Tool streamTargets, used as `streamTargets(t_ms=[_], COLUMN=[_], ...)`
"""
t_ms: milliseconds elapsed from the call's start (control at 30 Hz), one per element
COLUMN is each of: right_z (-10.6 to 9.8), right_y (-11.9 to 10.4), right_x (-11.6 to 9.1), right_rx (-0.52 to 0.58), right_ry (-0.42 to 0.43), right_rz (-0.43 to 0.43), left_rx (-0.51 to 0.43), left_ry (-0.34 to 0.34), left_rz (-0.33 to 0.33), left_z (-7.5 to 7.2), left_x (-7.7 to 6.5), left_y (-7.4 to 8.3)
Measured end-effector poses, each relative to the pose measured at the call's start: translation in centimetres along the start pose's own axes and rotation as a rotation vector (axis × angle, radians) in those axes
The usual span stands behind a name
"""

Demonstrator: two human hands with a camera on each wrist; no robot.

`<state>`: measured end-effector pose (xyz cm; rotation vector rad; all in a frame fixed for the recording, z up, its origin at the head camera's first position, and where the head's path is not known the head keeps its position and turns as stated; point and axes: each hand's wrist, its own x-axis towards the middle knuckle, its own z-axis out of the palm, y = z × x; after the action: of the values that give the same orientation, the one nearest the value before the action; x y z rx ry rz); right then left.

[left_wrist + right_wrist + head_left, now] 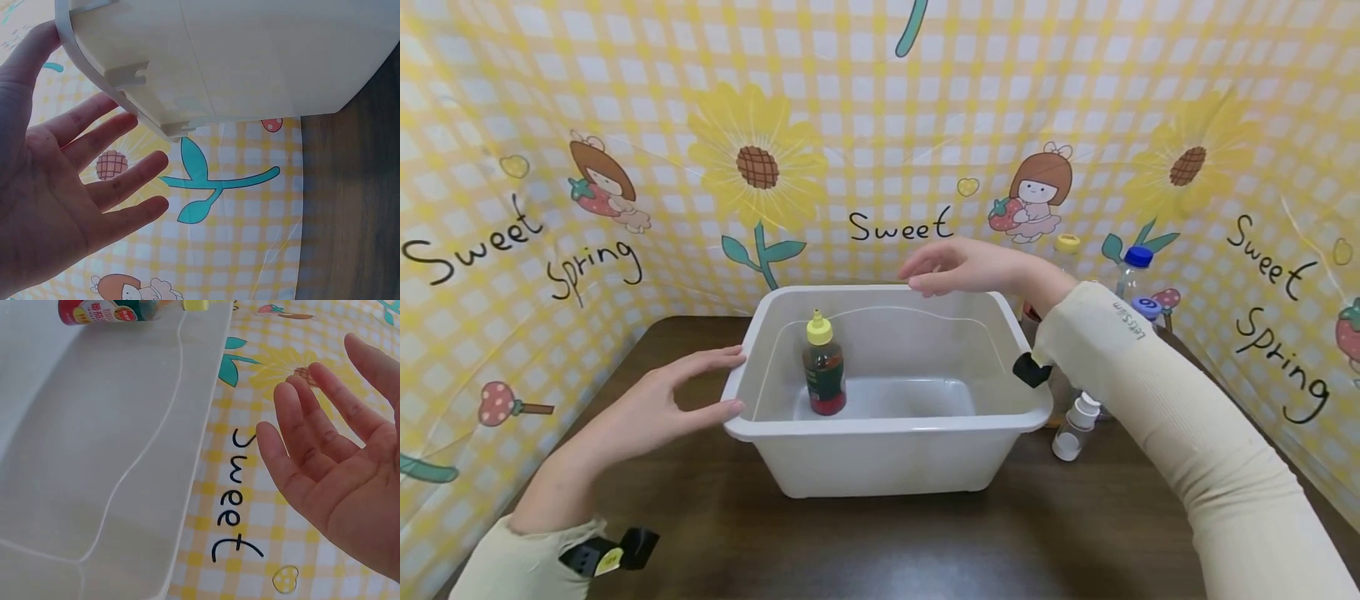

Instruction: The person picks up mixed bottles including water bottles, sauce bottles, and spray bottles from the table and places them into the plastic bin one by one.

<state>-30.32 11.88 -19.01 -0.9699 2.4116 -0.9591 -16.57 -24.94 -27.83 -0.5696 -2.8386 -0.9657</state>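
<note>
A white plastic tub [887,458] stands on the dark wooden table. Inside it, toward the left, a squeeze bottle [825,375] with a yellow nozzle cap and red contents stands upright; part of this bottle [112,311] also shows in the right wrist view. My left hand [651,412] touches the tub's left rim, its fingers spread and fairly straight. Above the tub's back rim, my right hand [966,267] hovers with relaxed fingers and holds nothing; in the right wrist view, its palm [356,481] is bare.
To the right of the tub, partly behind my right arm, several bottles stand: a small white-capped bottle [1075,429], a blue-capped bottle [1135,271] and a yellow-capped one [1066,250]. A yellow checked cloth [865,125] with printed flowers hangs around the table [880,550].
</note>
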Motion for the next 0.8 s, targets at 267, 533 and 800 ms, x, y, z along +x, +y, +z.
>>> streamTargets(t_ms=[267, 533, 800], right_z=[-1.0, -1.8, -1.7], right_y=[0.7, 1.3, 2.3], right_x=[-3.0, -6.6, -10.4], right_rx=[-0.017, -0.023, 0.04], right_ry=[0.059, 0.19, 0.323], right_rz=[0.02, 0.058, 0.085], left_rx=[0.01, 0.025, 0.012], left_ry=[0.01, 0.013, 0.015], left_rz=[0.006, 0.008, 0.011], left_z=[0.1, 0.2, 0.2], left_x=[0.0, 0.1, 0.1], left_y=[0.0, 0.0, -0.3])
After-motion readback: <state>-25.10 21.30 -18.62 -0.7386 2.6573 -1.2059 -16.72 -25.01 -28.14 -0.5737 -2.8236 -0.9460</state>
